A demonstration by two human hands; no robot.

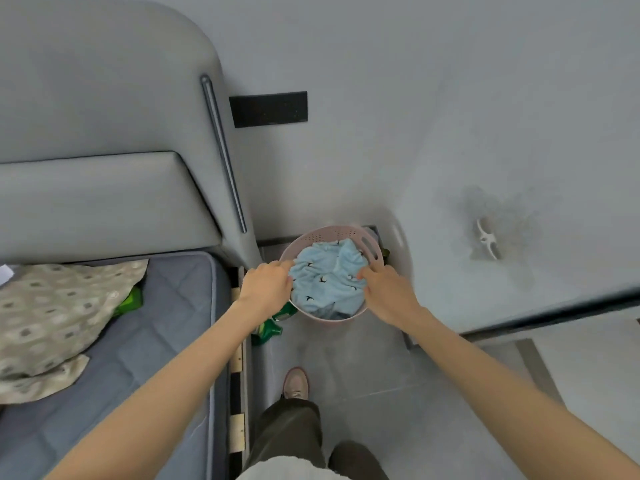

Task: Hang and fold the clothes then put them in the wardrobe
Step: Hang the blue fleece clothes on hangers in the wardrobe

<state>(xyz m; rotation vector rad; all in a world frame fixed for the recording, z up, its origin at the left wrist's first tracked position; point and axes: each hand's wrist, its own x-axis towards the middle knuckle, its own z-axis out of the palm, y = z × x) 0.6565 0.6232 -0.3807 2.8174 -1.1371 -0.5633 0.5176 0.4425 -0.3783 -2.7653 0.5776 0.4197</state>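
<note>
A round pink laundry basket [372, 249] stands on the floor in the corner between the bed and the wall. A light blue garment [325, 275] with small dark marks fills it, with a darker cloth showing beneath. My left hand [268, 284] grips the garment's left edge at the basket rim. My right hand [386, 289] pinches the garment's right side. Both arms reach forward and down. The fingertips are partly hidden in the cloth.
A bed with a grey-blue mattress [166, 327] and padded grey headboard [104, 133] is on the left; a beige patterned cloth [52, 323] lies on it. Green items [273, 323] sit beside the basket. A white door [519, 237] with a handle stands to the right.
</note>
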